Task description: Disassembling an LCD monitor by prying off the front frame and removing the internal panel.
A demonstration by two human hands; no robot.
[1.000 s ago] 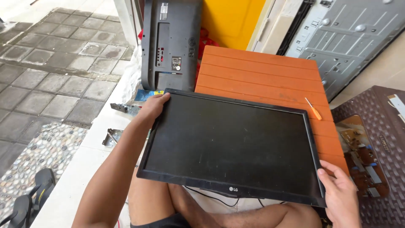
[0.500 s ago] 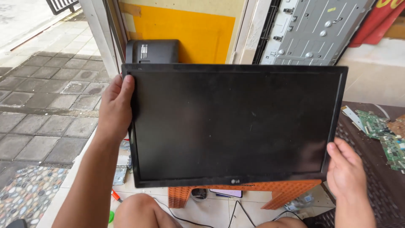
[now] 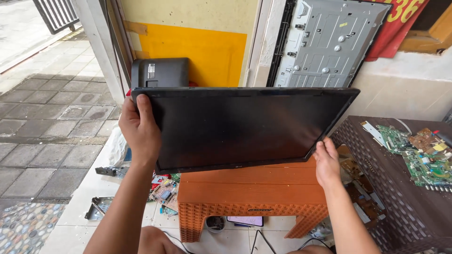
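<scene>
An orange plastic desk (image 3: pixel 249 188) stands on the pale tiled floor (image 3: pixel 61 221), its top bare. Beside it, a brown woven desk (image 3: pixel 400 197) carries green circuit boards (image 3: pixel 426 162). More boards (image 3: pixel 165 190) lie scattered on the floor.

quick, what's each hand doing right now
Left hand: closed on the monitor, at its left edge.
Right hand: closed on the monitor's lower right corner.

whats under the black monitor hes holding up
Under the black flat-screen monitor, held by the left hand and right hand, stands an orange slatted plastic table. The table's far edge is hidden by the screen.
</scene>
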